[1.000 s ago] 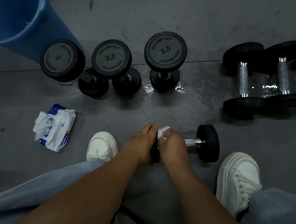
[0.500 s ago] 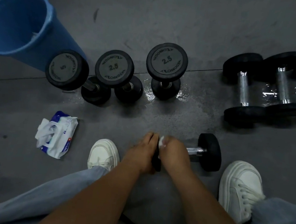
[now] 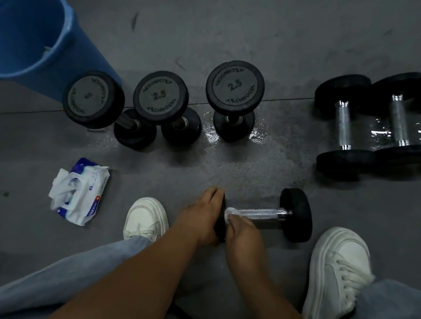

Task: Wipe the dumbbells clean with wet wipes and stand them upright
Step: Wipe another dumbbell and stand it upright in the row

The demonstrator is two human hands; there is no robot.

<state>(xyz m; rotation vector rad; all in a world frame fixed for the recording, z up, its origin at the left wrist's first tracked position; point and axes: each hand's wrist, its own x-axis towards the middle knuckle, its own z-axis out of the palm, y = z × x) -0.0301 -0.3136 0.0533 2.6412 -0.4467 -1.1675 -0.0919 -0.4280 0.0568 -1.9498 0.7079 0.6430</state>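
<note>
A small black dumbbell lies on its side on the grey floor between my feet. My left hand grips its left head. My right hand pinches a white wet wipe against the left end of the chrome handle. Three dumbbells stand upright further back: one marked 5 and two marked 2.5. Several more dumbbells lie on their sides at the right on a wet patch.
A blue bucket stands at the far left, just behind the upright row. An open pack of wet wipes lies on the floor to the left of my left shoe. My right shoe is right of the dumbbell.
My right hand slid along the handle toward the left head and uncovered most of the chrome bar. The camera tilted so that everything sits lower in the view.
</note>
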